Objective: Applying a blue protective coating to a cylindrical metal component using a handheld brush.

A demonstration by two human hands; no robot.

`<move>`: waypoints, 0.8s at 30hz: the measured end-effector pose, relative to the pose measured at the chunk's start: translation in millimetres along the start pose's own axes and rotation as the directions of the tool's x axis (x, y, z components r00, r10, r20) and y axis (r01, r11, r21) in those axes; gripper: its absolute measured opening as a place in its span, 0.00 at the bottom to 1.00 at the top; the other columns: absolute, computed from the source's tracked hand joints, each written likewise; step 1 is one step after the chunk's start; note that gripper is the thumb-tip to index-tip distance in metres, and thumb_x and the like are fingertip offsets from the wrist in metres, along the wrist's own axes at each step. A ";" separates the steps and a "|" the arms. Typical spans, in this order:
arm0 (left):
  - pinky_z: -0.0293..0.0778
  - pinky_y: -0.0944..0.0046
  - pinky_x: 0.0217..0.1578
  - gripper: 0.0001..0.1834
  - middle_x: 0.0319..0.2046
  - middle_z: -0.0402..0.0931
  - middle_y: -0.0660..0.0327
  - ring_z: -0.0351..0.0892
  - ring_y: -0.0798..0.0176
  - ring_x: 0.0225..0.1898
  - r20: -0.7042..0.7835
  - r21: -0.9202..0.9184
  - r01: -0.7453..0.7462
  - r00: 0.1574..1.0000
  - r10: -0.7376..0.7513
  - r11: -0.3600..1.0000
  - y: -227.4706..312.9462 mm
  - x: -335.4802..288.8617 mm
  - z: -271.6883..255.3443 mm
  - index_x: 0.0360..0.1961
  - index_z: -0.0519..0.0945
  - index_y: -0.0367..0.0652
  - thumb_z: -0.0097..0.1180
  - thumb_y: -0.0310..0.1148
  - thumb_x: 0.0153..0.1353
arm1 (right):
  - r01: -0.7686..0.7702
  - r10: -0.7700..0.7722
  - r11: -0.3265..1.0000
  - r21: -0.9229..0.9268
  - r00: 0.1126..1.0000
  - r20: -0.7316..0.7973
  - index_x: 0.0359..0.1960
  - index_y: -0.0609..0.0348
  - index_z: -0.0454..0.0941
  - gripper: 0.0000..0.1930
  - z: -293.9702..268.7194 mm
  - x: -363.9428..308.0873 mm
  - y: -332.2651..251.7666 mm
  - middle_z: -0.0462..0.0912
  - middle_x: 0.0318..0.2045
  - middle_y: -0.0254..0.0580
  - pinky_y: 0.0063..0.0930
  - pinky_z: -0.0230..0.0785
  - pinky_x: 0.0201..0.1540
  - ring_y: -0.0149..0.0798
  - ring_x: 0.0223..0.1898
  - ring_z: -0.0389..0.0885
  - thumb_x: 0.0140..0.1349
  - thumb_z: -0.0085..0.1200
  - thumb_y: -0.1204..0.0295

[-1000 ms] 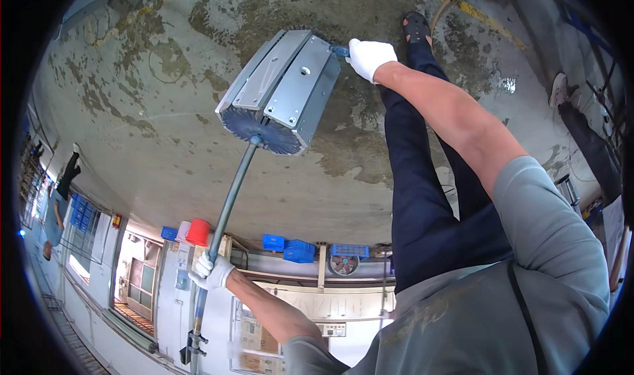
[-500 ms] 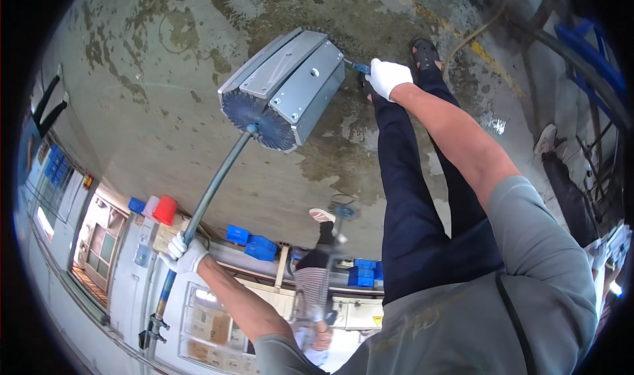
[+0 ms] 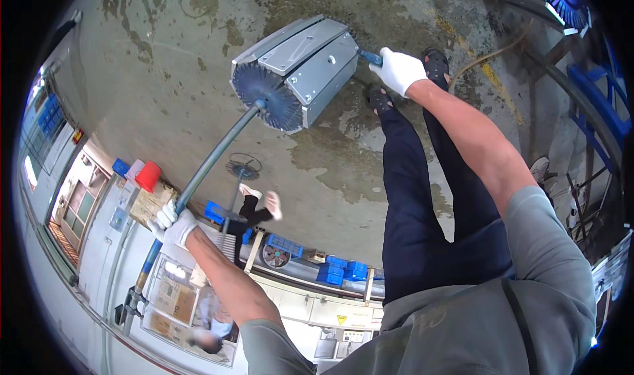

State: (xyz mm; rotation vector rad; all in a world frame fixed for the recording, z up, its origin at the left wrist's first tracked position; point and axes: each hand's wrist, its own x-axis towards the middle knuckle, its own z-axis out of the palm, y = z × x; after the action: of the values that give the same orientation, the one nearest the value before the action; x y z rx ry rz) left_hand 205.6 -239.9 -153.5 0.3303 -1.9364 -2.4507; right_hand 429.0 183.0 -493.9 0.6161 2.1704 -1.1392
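Note:
A many-sided drum of grey metal plates, with thin dark fins fanned across its end, hangs between my two hands on a long shaft. My left hand, in a white glove, is closed around the long bluish part of that shaft. Farther down it, below this hand, a dark clamp-like fitting shows. On the drum's other side, my right hand, also white-gloved, grips the short blue shaft end. The right palm and most of its fingertips are hidden.
Another finned drum stands at the far right, above a blue metal frame. A hose lies on the wet floor. A person in dark trousers walks beside an upright stand on the left, near a red bucket and blue bins.
The drum and shaft have shifted a little in view, with both hands still on the shaft. The walking person and the stand have moved left. More of the other finned drum shows.

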 end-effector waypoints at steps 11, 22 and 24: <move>0.63 0.57 0.28 0.26 0.08 0.60 0.68 0.56 0.64 0.13 -0.196 0.023 -0.011 0.981 0.015 1.000 -25.1 -12.5 41.4 0.10 0.61 0.53 0.46 0.44 0.67 | -0.056 0.056 0.998 0.003 0.997 -0.059 0.36 0.56 0.73 0.18 -5.4 -65.2 -37.4 0.83 0.28 0.51 0.48 0.74 0.35 0.56 0.33 0.83 0.63 0.51 0.53; 0.68 0.52 0.25 0.26 0.10 0.54 0.66 0.57 0.63 0.12 -0.731 0.140 -0.023 0.672 0.119 0.990 -23.2 -13.4 39.0 0.18 0.59 0.51 0.44 0.56 0.67 | 0.159 -0.155 0.986 0.058 0.986 -0.067 0.37 0.57 0.73 0.19 -22.5 -120.6 -89.9 0.83 0.30 0.51 0.47 0.73 0.38 0.56 0.36 0.83 0.63 0.52 0.52; 0.65 0.54 0.24 0.25 0.09 0.52 0.67 0.55 0.62 0.11 -0.585 0.067 -0.007 0.810 0.045 0.998 -19.0 -17.3 34.3 0.15 0.57 0.53 0.42 0.50 0.69 | 0.003 0.005 0.997 0.082 0.996 -0.093 0.37 0.56 0.73 0.19 -24.6 -101.3 -81.4 0.83 0.31 0.52 0.46 0.73 0.39 0.57 0.36 0.82 0.62 0.52 0.52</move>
State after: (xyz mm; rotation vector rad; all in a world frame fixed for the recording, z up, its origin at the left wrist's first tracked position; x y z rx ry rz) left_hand 219.3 -200.1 -161.5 0.9291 -1.7118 -1.9324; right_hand 441.4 149.0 -366.7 0.7196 2.2091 -1.2268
